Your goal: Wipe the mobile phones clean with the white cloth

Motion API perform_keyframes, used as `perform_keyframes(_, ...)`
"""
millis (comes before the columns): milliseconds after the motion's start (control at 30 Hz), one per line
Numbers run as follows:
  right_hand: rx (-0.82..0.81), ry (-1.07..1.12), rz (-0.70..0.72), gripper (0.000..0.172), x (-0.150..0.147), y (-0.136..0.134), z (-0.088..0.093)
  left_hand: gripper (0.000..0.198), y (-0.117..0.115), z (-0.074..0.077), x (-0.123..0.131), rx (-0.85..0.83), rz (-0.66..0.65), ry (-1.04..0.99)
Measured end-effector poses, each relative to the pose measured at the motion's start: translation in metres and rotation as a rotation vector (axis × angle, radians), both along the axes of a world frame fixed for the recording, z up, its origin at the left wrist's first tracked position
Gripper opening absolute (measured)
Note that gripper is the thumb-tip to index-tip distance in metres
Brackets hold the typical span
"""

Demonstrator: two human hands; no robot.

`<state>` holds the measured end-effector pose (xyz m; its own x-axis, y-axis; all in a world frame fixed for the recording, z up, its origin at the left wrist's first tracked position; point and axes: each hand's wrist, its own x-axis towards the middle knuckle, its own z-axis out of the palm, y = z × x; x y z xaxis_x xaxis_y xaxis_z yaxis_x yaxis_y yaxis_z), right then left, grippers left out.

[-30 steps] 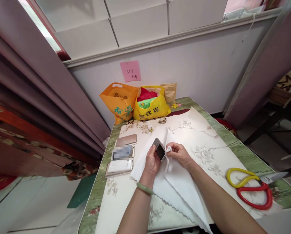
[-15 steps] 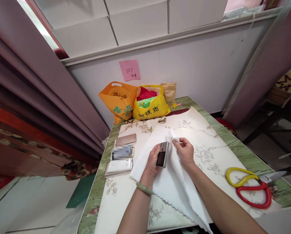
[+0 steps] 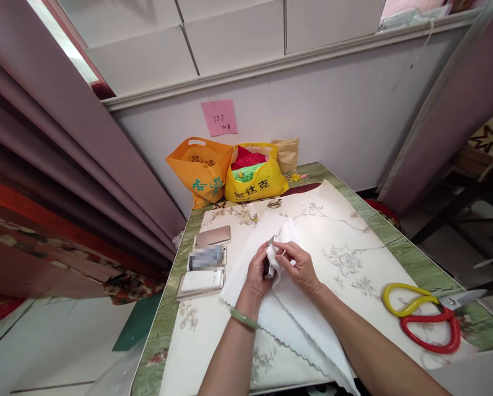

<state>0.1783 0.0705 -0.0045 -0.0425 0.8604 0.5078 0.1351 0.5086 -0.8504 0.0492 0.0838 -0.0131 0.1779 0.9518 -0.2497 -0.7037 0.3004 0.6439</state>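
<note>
My left hand (image 3: 259, 271) is closed around a small silver device (image 3: 268, 268) with a dark screen, perhaps a compact camera or an old phone. It is tipped on edge and mostly hidden by fingers and cloth. My right hand (image 3: 299, 266) pinches a fold of the white cloth (image 3: 285, 308) against the device's top and right side. The rest of this cloth, with its zigzag-cut edge, spreads over the table under both hands. To the left lie a rose-gold phone (image 3: 213, 236), a phone with a blurred screen (image 3: 206, 258) and a white phone (image 3: 203, 280) resting on another.
Large scissors (image 3: 430, 318) with yellow and red handles lie at the right. At the back stand an orange bag (image 3: 201, 170), a yellow bag (image 3: 257, 187) and a brown paper pouch (image 3: 286, 155). A small bottle (image 3: 253, 212) and a metal ring-like item (image 3: 274, 203) lie before them.
My right hand has moved left and brought the cloth's edge over onto the device. The device has turned on edge in my left hand, so its screen is mostly out of sight.
</note>
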Motion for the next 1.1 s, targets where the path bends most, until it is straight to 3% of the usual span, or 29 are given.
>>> perform_keyframes(200, -0.008, -0.016, 0.044, 0.010, 0.002, 0.000, 0.000, 0.036, 0.000, -0.001, -0.003, -0.038, 0.013, 0.036)
perform_keyframes(367, -0.038, -0.046, 0.157, 0.011, 0.002, -0.005, 0.006, 0.035, 0.000, -0.001, -0.005, -0.019, 0.049, 0.085)
perform_keyframes(433, -0.078, -0.041, 0.085, 0.014, 0.002, -0.004, 0.006, 0.034, -0.001, 0.000, -0.004, -0.010, 0.022, 0.094)
perform_keyframes(600, -0.193, 0.104, -0.259, 0.025, 0.006, 0.006, 0.002, 0.039, -0.004, 0.007, -0.002, 0.045, -0.158, 0.147)
perform_keyframes(733, -0.287, 0.198, -0.314, 0.033, 0.011, 0.012, -0.002, 0.040, -0.005, 0.008, -0.004, 0.053, -0.213, 0.184)
perform_keyframes(900, -0.200, 0.108, -0.221, 0.022, 0.008, 0.009, -0.001, 0.038, -0.003, 0.005, -0.004, 0.010, -0.121, 0.139)
perform_keyframes(1000, -0.153, 0.031, 0.019, 0.019, 0.005, 0.004, 0.001, 0.033, -0.001, 0.004, -0.003, -0.006, 0.008, 0.079)
perform_keyframes(1100, -0.194, 0.016, 0.242, 0.021, 0.004, 0.001, 0.005, 0.030, 0.000, 0.004, -0.003, -0.012, 0.057, 0.074)
